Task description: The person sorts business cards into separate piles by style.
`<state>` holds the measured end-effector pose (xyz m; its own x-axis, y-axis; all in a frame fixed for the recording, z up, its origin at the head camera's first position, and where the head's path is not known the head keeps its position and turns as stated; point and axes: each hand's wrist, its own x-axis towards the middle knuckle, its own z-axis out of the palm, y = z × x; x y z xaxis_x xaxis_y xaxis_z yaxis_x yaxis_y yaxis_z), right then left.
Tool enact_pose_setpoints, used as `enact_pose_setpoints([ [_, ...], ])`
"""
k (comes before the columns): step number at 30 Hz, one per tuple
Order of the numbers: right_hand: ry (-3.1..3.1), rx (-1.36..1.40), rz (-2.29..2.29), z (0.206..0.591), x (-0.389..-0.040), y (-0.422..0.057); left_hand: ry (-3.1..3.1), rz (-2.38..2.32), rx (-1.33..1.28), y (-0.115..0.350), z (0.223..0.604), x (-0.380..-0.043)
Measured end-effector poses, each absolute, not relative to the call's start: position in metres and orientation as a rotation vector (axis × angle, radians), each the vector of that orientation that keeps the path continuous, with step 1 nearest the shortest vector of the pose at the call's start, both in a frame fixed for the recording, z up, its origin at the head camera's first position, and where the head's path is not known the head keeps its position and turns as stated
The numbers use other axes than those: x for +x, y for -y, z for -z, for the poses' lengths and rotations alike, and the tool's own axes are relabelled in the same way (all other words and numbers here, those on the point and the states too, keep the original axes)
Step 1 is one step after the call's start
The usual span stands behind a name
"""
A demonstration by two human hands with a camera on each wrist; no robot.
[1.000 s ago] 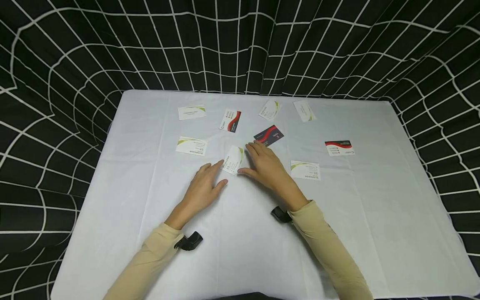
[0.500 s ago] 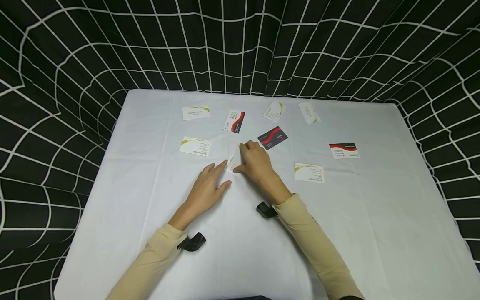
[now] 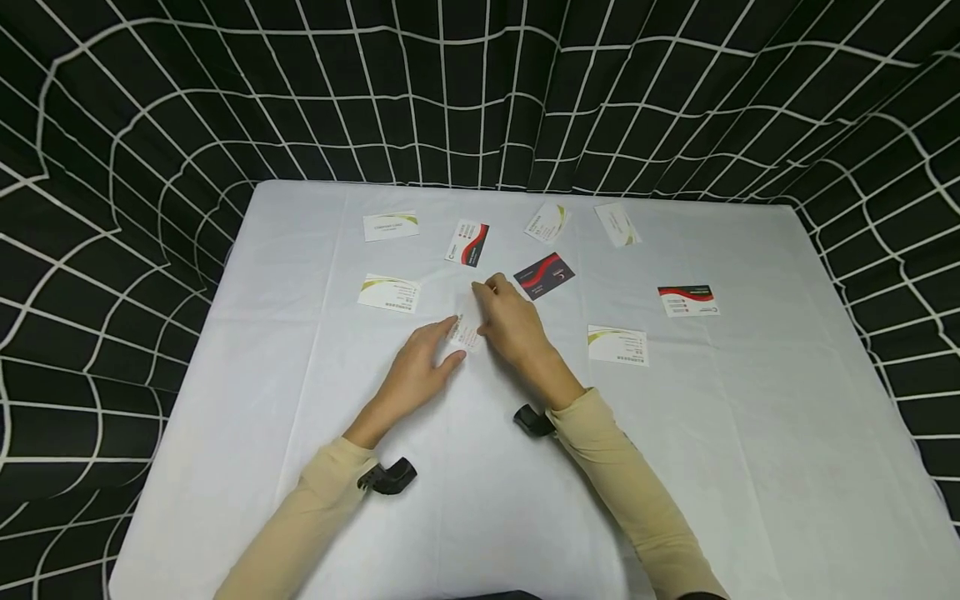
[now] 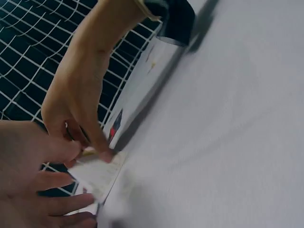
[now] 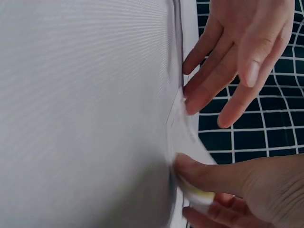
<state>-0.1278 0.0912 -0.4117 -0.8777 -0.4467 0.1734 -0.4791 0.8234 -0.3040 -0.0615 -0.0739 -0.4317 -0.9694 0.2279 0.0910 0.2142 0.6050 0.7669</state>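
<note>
A white business card [image 3: 465, 335] with a green-yellow swoosh is between the two hands, partly hidden by the right one in the head view. My right hand [image 3: 516, 327] pinches it at one edge, thumb on one face and fingers behind, and the card [image 5: 186, 133] tilts and bows slightly off the tablecloth. My left hand [image 3: 415, 371] is at the card's opposite side, fingers extended and parted from the thumb. In the left wrist view the card [image 4: 97, 176] shows close to the left fingertips.
Several other business cards lie flat around: a dark red-striped card [image 3: 544, 276] just beyond the right hand, a white one [image 3: 389, 293] left, another white one [image 3: 618, 346] right, a red-and-black one [image 3: 688, 301] farther right. A dark gridded curtain [image 3: 480, 92] surrounds the white table [image 3: 787, 467].
The right hand has moved left onto the card, closed its fingers on it and raised its edge. The left hand stays almost in place beside the card.
</note>
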Motion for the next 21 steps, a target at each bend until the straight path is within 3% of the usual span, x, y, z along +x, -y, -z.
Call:
enact_pose_setpoints([
  [8,2.736,0.448,-1.130,0.406,-0.125,-0.102,-2.253,-1.931,-0.047,0.067,0.428,-0.078],
  [12,2.804,0.270,-1.217,0.406,-0.121,-0.103,-2.043,-2.113,-0.188,0.070,0.427,-0.082],
  [21,3.089,0.119,-0.989,0.413,-0.113,-0.106,-2.572,-1.748,-0.169,0.072,0.432,-0.088],
])
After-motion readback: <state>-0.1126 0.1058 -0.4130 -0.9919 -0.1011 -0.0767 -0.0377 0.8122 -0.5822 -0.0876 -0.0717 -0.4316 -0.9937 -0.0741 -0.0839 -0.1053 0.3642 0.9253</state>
